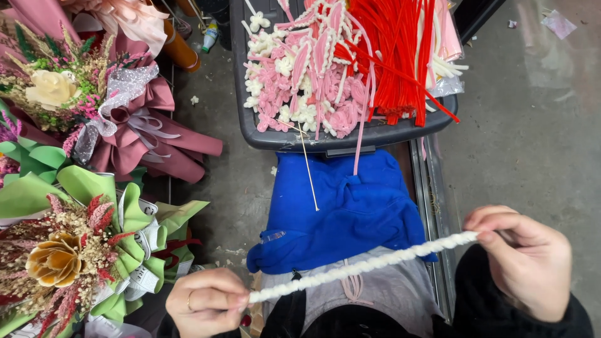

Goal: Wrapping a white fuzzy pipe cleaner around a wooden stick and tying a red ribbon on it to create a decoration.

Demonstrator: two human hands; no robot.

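Observation:
A white twisted pipe-cleaner rope (366, 266) stretches between my two hands, rising from lower left to upper right. My left hand (206, 302), with a ring on one finger, pinches its lower end. My right hand (523, 260) is closed around its upper end. The rope hangs above my lap and a blue garment (347, 216). Beyond it, a dark grey tray (294, 139) holds pink and white pipe-cleaner flowers (307, 75) and a bundle of red pipe cleaners (394, 50).
Two wrapped bouquets lie at the left: one in mauve paper (134, 128) with a cream flower, one in green paper (81, 241) with a golden flower. A thin stick (308, 169) hangs from the tray. Grey concrete floor (526, 125) lies at the right.

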